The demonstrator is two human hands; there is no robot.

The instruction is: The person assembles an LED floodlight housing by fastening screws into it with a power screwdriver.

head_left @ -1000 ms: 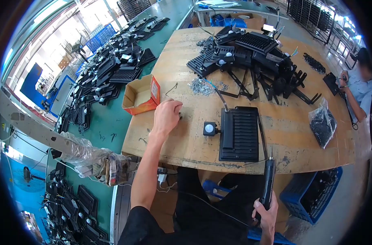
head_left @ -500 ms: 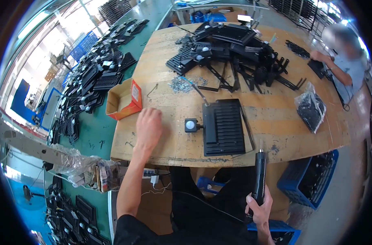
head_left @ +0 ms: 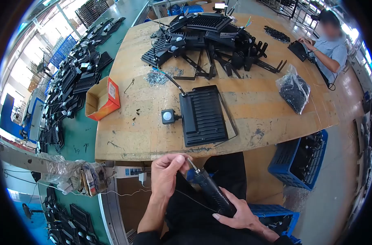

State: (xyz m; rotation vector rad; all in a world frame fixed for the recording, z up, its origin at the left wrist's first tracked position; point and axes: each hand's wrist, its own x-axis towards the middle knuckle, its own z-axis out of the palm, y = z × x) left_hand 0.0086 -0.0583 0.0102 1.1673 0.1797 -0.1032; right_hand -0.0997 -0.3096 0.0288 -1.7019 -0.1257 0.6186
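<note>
My right hand [head_left: 239, 214] is wrapped round a black electric screwdriver [head_left: 212, 190], tilted so its bit points up and left. My left hand [head_left: 167, 171] pinches thumb and fingers together right at the bit's tip. Whatever lies between those fingertips is too small to make out. Both hands are in front of the table edge. Beyond them a black floodlight [head_left: 204, 116] with a ribbed back lies on the wooden table [head_left: 149, 141]. A small motion sensor [head_left: 168, 116] sticks out of its left side, and a thin bracket [head_left: 230, 116] runs along its right. Several small dark screws [head_left: 137, 113] lie to the left.
An open orange box [head_left: 108, 104] stands at the table's left edge. Floodlights and brackets [head_left: 206, 41] are heaped at the back, beside loose metal hardware [head_left: 157, 77]. A plastic bag of black parts [head_left: 294, 92] lies right. Another person [head_left: 330, 53] handles a black part. Blue crates [head_left: 300, 163] stand below.
My left hand has left the table beside the orange box, uncovering screws there, and come to the bit. My right hand has swung the screwdriver from upright to leaning left. The view has shifted.
</note>
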